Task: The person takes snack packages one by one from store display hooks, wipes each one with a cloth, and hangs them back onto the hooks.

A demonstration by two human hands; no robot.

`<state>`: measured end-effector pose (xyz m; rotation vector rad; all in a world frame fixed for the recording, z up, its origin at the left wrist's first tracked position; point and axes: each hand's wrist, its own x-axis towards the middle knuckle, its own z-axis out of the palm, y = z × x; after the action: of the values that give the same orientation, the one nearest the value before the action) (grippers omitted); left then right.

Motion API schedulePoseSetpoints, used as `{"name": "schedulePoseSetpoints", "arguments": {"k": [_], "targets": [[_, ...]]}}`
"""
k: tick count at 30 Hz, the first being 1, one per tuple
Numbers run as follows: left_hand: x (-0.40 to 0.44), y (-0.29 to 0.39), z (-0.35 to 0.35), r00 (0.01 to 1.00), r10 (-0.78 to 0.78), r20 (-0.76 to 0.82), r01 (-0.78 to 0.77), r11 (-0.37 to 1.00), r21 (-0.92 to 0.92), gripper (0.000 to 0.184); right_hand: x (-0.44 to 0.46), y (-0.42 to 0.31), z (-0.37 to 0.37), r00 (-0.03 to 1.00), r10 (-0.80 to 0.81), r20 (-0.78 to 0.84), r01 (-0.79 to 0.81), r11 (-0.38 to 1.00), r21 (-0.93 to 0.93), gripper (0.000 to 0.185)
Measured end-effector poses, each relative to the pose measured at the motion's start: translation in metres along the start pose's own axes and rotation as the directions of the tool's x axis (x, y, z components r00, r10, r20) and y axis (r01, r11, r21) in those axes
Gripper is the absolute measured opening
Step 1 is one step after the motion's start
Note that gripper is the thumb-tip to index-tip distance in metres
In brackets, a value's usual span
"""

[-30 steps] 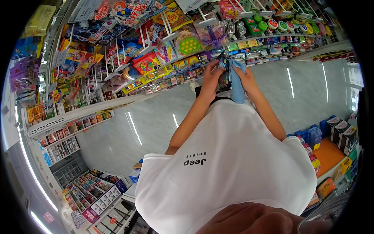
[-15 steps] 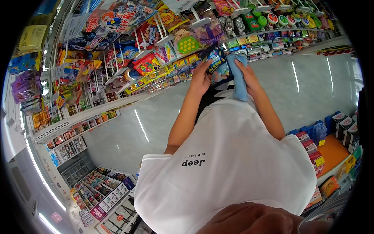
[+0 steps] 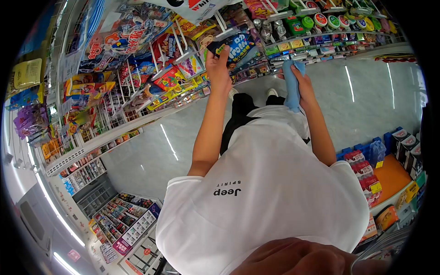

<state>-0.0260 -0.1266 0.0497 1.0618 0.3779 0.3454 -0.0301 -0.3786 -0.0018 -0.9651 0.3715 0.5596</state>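
Note:
My left hand (image 3: 218, 68) is raised at the snack rack, its thumb and fingers closed on the edge of a dark blue candy bag (image 3: 241, 47) with white and yellow lettering. The bag is in front of the hooks, among other hanging packets; whether it hangs on a hook I cannot tell. To the right and lower, my right hand (image 3: 303, 82) grips a folded light blue cloth (image 3: 291, 87), which droops toward my shirt. That hand is apart from the shelf and from the bag.
Hanging candy packets (image 3: 130, 39) fill the rack at upper left, on protruding metal hooks. Round tubs (image 3: 321, 19) and small boxes line the shelf at upper right. A tiled floor (image 3: 362, 96) lies beyond my arms. Packed goods (image 3: 362, 172) stand at lower right.
My left hand has moved up and left to the rack with the candy bag, away from the cloth. My right hand has shifted slightly right and down, still holding the cloth.

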Motion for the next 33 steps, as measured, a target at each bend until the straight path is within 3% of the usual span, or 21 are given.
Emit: {"name": "schedulePoseSetpoints", "arguments": {"k": [6,12,19,21,27,33], "targets": [[0.008,0.008,0.003,0.992,0.123,0.030,-0.126,0.979,0.161,0.034,0.013,0.003,-0.009,0.996,0.059,-0.064,-0.062,0.997,-0.045,0.043],[0.018,0.009,0.007,0.993,0.117,0.012,-0.117,0.987,0.109,0.023,0.023,-0.007,-0.002,0.995,0.067,-0.079,-0.074,0.993,-0.087,0.042],[0.023,0.007,0.007,0.988,0.152,-0.038,-0.143,0.975,0.171,0.017,0.036,-0.008,-0.004,0.995,0.079,-0.067,-0.084,0.994,-0.071,0.040],[0.023,0.011,0.017,0.987,0.135,-0.089,-0.124,0.985,0.119,0.016,0.037,-0.009,-0.003,0.994,0.083,-0.072,-0.087,0.994,-0.062,0.040],[0.030,0.006,0.020,0.974,0.206,-0.092,-0.180,0.955,0.238,0.020,0.043,-0.006,-0.010,0.993,0.100,-0.069,-0.104,0.993,-0.052,0.040],[0.052,0.010,0.038,0.972,0.186,-0.141,-0.156,0.967,0.201,0.022,0.039,-0.009,-0.018,0.991,0.085,-0.104,-0.090,0.995,-0.053,0.042]]}}
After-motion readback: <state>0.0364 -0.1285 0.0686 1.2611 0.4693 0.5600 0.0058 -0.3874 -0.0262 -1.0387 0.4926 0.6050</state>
